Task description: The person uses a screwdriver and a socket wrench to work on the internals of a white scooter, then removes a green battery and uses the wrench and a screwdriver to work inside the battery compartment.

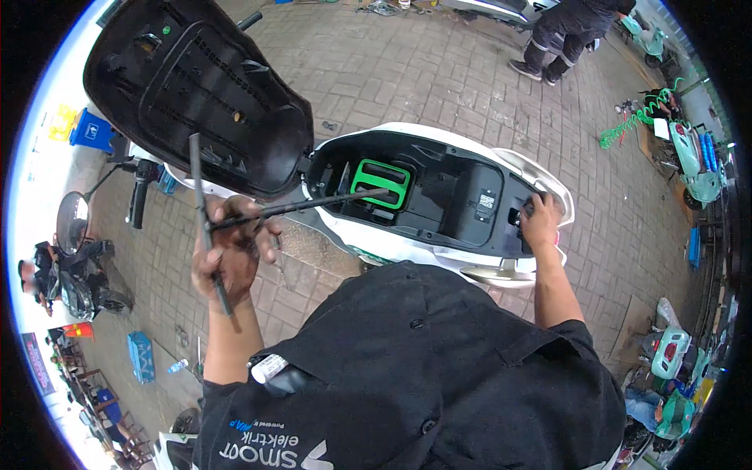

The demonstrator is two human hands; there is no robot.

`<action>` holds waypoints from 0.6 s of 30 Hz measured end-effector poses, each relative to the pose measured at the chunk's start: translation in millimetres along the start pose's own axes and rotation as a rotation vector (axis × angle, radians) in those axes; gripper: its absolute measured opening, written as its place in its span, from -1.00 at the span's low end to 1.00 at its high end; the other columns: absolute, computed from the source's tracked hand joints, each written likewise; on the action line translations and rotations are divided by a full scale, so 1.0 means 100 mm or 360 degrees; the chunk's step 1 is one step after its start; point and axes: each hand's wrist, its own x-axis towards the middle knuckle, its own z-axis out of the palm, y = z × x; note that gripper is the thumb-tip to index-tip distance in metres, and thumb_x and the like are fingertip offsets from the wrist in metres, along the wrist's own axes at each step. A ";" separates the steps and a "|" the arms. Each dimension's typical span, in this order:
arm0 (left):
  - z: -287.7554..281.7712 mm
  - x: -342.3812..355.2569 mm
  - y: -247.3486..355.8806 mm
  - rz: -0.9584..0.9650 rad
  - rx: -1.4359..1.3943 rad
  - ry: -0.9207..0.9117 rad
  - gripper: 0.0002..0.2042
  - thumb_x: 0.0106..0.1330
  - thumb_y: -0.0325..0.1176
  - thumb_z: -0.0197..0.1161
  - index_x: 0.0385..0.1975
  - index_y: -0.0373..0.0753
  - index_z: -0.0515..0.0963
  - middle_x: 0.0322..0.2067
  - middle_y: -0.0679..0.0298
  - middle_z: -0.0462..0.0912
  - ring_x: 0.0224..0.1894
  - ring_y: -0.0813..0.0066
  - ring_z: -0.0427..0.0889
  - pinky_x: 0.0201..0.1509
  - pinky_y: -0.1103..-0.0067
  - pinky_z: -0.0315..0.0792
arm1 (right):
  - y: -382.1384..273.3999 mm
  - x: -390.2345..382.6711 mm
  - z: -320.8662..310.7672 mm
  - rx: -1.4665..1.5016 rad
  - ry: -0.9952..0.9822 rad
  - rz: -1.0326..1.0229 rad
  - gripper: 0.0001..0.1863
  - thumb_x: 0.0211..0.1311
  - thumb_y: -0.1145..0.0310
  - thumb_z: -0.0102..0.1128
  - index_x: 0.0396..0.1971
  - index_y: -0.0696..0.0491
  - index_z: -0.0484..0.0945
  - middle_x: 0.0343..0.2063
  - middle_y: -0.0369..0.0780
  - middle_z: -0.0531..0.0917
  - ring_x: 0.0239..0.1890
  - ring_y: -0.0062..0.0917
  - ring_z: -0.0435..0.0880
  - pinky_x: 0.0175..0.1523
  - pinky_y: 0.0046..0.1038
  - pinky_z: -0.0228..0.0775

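My left hand (231,247) grips a dark T-shaped tool (286,207), one bar upright, the other reaching right over the open storage well of a white scooter (392,262). My right hand (542,219) is at the black rear end of that well, fingers curled on a dark part by an opening; what they hold is partly hidden. A green slotted frame (399,178) sits inside the well. The seat (204,94) is raised, underside showing, at upper left.
Handlebar grip (139,200) and mirror (72,223) are at left. Another person (560,35) stands at upper right. Green coiled hose (627,129) and mint scooters (697,164) line the right. A blue bin (90,129) and blue container (141,356) are at left.
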 end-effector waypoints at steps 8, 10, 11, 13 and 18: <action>0.70 -0.81 -0.44 0.0072 -0.0208 -0.0097 -0.45 -0.03 -0.26 0.31 0.02 -0.19 0.33 0.08 -0.13 0.48 -0.26 -0.09 0.69 0.05 0.01 0.46 | -1.42 -0.32 -0.40 0.2535 -0.1617 0.0214 -0.61 0.53 0.18 -0.23 0.02 0.18 0.41 -0.33 -0.12 0.58 -0.28 -0.36 0.60 -0.09 -0.29 0.51; 0.95 -1.00 -0.46 -0.0040 -0.0053 0.0072 -0.43 -0.04 -0.27 0.30 0.03 -0.20 0.32 0.11 -0.15 0.45 -0.19 -0.11 0.67 0.05 0.03 0.47 | -1.46 -0.45 -0.35 0.2615 -0.1487 0.0315 -0.72 0.50 0.27 -0.13 -0.06 0.16 0.43 -0.39 -0.19 0.53 -0.35 -0.44 0.55 -0.13 -0.29 0.51; 1.02 -1.09 -0.48 -0.0188 0.0028 0.0190 -0.42 -0.05 -0.28 0.29 0.05 -0.22 0.31 0.13 -0.17 0.43 -0.12 -0.12 0.65 0.05 0.04 0.48 | -1.36 -0.50 -0.32 0.2648 -0.1438 0.0374 -0.77 0.48 0.30 -0.08 -0.10 0.15 0.44 -0.40 -0.21 0.50 -0.38 -0.47 0.52 -0.15 -0.29 0.50; 1.03 -1.35 -0.51 -0.0358 0.0271 0.0299 -0.42 -0.02 -0.35 0.26 0.09 -0.25 0.30 0.18 -0.19 0.37 -0.03 -0.04 0.63 0.09 0.08 0.47 | -1.26 -0.67 -0.23 0.2676 -0.1425 0.0535 -0.84 0.46 0.33 -0.04 -0.15 0.10 0.41 -0.28 -0.22 0.51 -0.36 -0.48 0.51 -0.16 -0.31 0.48; 0.78 -2.27 -0.78 -0.0709 0.0811 0.0860 -0.61 0.19 -0.71 -0.13 0.02 -0.29 0.39 0.13 -0.04 0.44 -0.07 0.22 0.63 0.04 0.40 0.53 | -1.21 -0.95 -0.05 0.2733 -0.1539 0.0519 -0.87 0.43 0.37 0.00 -0.22 0.12 0.37 -0.39 -0.21 0.53 -0.38 -0.45 0.59 -0.21 -0.38 0.52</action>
